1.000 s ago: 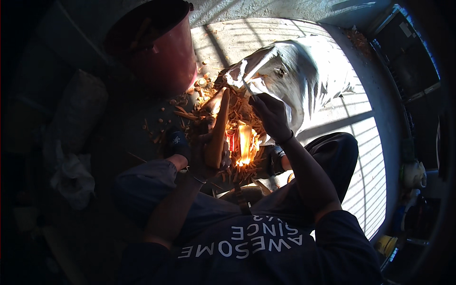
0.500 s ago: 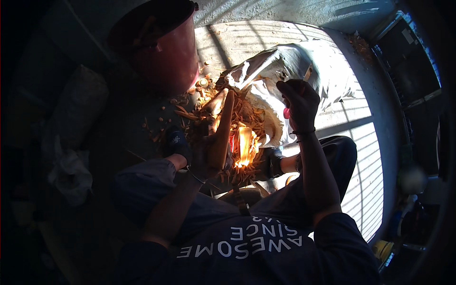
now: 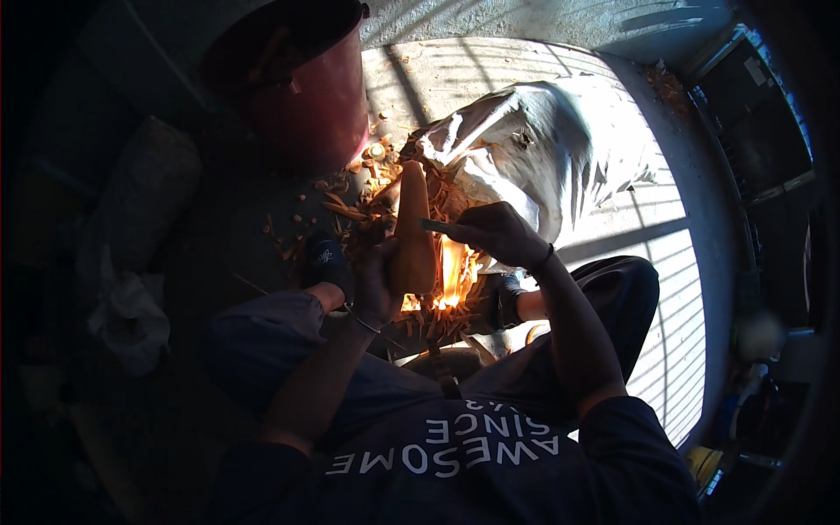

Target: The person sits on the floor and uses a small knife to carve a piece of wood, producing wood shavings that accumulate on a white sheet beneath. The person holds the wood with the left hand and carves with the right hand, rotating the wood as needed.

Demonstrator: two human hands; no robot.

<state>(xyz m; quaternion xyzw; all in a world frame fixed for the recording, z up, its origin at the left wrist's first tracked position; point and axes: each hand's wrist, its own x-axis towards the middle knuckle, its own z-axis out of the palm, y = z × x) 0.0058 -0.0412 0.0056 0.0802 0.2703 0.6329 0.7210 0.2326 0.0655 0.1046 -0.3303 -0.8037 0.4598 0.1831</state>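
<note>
My left hand [image 3: 378, 282] is closed around the thick lower end of a long, tapered, orange-brown root [image 3: 415, 241] that looks like a large carrot. Its narrow end points away from me. My right hand [image 3: 499, 232] grips a small knife [image 3: 435, 226], whose blade meets the root's right side near its middle. The knife's handle is hidden in my fingers. Below the hands, between my feet, lies a heap of orange-brown peel strips [image 3: 464, 276], partly in bright sunlight.
A large dark red bucket [image 3: 319, 118] stands at the far left of the heap. A white sack [image 3: 569, 140] lies beyond my right hand, its mouth toward the peelings. Another pale sack [image 3: 144, 188] is in shadow at left. Small scraps [image 3: 376, 150] dot the floor by the bucket.
My right hand has come down and left, bringing the knife from above the sack to the root. My left hand has turned the root so its broader side shows.
</note>
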